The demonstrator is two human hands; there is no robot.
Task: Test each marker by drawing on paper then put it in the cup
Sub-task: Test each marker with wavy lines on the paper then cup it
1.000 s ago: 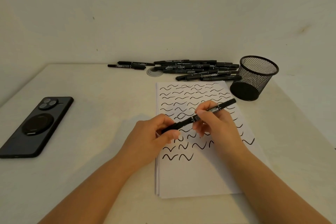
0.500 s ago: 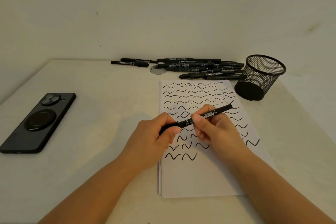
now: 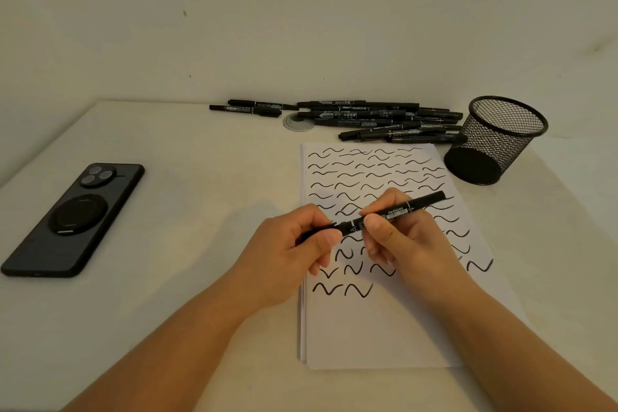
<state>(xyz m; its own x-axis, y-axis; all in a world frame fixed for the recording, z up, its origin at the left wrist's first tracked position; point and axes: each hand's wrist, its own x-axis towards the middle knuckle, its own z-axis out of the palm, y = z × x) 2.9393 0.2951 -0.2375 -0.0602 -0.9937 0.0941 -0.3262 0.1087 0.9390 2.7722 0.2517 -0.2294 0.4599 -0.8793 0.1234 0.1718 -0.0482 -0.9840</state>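
Note:
Both hands hold one black marker (image 3: 401,209) level above the white paper (image 3: 374,328), which is covered with rows of black squiggles. My left hand (image 3: 287,254) pinches the marker's left end, its cap. My right hand (image 3: 408,241) grips the barrel near the middle. The marker's right end points toward the black mesh cup (image 3: 495,140), which stands beyond the paper's far right corner and looks empty. A pile of black markers (image 3: 368,119) lies along the table's back edge, left of the cup.
A black phone (image 3: 73,217) lies face down at the table's left. A small clear round disc (image 3: 298,120) sits by the marker pile. The wall rises right behind the table's back edge.
The hands keep the same grip on the marker. The view has shifted slightly, so the table items sit a little differently in frame.

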